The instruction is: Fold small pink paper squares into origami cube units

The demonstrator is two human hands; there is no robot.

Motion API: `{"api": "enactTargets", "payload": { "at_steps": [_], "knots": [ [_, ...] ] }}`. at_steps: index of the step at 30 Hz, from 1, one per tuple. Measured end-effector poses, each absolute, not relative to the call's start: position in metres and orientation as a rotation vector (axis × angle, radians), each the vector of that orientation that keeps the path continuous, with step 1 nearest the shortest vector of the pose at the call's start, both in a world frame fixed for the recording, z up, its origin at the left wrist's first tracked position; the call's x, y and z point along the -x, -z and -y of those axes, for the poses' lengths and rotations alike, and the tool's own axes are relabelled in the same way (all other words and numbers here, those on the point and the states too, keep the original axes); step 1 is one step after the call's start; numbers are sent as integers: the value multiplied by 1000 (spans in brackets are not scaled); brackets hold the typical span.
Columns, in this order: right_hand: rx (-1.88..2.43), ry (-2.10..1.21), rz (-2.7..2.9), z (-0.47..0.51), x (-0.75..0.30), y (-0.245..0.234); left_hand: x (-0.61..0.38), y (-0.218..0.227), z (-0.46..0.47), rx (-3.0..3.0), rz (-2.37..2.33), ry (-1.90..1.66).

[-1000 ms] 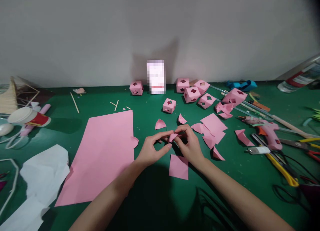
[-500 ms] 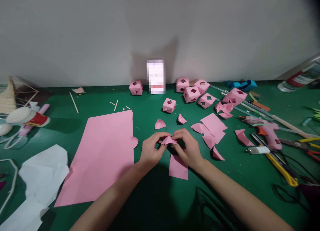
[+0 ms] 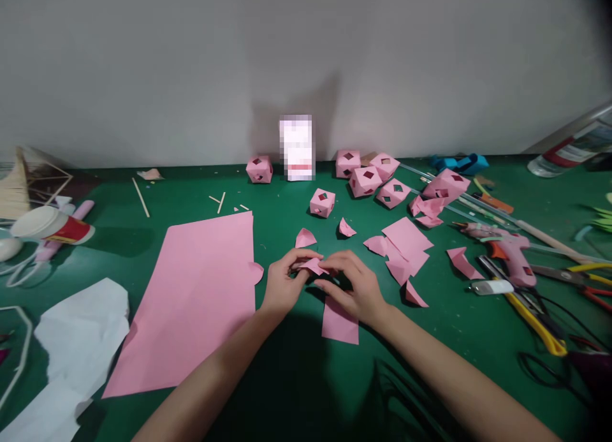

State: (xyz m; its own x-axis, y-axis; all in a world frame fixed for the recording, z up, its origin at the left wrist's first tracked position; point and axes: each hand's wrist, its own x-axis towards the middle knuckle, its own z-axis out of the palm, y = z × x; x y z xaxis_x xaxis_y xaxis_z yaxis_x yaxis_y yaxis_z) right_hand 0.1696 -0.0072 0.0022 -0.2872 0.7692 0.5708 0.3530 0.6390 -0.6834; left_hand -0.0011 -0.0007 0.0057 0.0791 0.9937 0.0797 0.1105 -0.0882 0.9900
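Note:
A small folded pink paper piece is pinched between the thumb and fingers of my left hand. At its right end is my right hand, thumb and index finger apart; the index fingertip is at the paper's edge, and I cannot tell whether it presses on it. A pink paper square lies under my right hand, which covers its upper part. Just beyond the hands sit two curled pink paper pieces, one to the left and one to the right.
A large pink sheet lies left on the green table. Several pink paper polyhedra with diamond holes stand at the back, near a blurred-out bright screen. Right are cut paper squares, a pink glue gun, a yellow cutter and scissors.
The folded paper has shifted slightly left and tilted in my left hand. My right thumb has come away from it, and my right fingers have spread.

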Motion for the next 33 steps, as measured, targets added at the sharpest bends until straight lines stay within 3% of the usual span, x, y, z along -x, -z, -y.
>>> {"api": "enactTargets", "payload": {
  "at_steps": [21, 33],
  "knots": [
    [930, -334, 1864, 11, -170, 3, 0, -5, 4, -1492, -1198, -1112],
    [968, -463, 1888, 7, -173, 6, -2, -6, 3, -1540, -1216, -1087]
  ]
}}
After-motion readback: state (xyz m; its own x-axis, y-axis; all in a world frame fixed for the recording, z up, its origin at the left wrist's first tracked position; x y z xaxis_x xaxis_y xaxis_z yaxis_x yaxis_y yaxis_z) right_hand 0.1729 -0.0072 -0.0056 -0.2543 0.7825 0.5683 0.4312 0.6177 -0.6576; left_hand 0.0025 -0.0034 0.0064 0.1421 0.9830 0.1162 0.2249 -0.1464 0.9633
